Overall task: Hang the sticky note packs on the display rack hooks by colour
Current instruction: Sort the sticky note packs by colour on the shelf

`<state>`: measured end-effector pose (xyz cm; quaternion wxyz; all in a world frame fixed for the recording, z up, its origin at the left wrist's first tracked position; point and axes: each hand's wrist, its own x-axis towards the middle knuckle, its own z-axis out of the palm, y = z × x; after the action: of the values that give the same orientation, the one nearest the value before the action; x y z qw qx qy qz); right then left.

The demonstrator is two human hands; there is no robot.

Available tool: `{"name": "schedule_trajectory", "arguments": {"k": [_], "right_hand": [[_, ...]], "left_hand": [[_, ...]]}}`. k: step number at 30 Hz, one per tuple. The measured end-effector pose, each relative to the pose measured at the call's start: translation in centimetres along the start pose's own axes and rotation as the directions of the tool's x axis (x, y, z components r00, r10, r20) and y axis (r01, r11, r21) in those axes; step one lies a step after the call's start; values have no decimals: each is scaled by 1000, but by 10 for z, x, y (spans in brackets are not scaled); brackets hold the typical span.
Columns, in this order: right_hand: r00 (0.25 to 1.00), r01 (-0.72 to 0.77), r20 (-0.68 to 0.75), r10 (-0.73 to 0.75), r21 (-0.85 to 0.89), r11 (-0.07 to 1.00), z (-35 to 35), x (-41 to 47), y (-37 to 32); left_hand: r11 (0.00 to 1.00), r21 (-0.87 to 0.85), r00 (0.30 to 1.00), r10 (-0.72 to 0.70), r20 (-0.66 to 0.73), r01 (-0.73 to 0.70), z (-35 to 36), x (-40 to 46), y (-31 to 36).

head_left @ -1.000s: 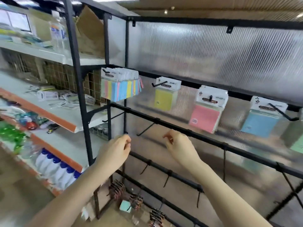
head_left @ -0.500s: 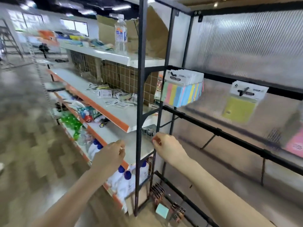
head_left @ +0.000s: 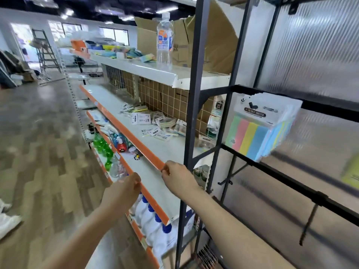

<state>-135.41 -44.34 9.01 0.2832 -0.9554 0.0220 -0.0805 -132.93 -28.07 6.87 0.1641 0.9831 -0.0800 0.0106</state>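
Hands hover near the orange shelf edge (head_left: 124, 131). Left hand (head_left: 124, 188) and right hand (head_left: 177, 178), fingers loosely curled, hold nothing. Multicolour sticky note packs (head_left: 258, 131) hang far right.

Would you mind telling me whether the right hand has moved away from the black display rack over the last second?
Yes. The right hand has moved leftward, off the black display rack, and is now before the orange-edged white shelf.

Black display rack (head_left: 196, 105); multicolour sticky note packs (head_left: 258, 131) hang on hook.
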Motion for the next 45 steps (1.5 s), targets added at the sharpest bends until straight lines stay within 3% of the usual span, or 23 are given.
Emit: {"name": "schedule_trajectory", "arguments": {"k": [14, 23, 30, 37, 45], "right_hand": [[993, 110, 53, -103, -162, 981, 57, 124, -12], [992, -123, 10, 130, -242, 962, 113, 202, -9], [951, -306, -43, 305, -242, 921, 145, 269, -19], [886, -462, -91, 454, -247, 852, 161, 308, -16], [854, -520, -149, 499, -238, 820, 162, 329, 5]], "left_hand": [[993, -116, 1000, 22, -15, -23, 8, 110, -31], [991, -115, 991, 79, 107, -67, 32, 210, -101], [970, -62, 964, 243, 111, -237, 25, 293, -133], [909, -100, 898, 416, 140, -405, 24, 351, -144], [844, -166, 836, 532, 136, -510, 39, 394, -113]]}}
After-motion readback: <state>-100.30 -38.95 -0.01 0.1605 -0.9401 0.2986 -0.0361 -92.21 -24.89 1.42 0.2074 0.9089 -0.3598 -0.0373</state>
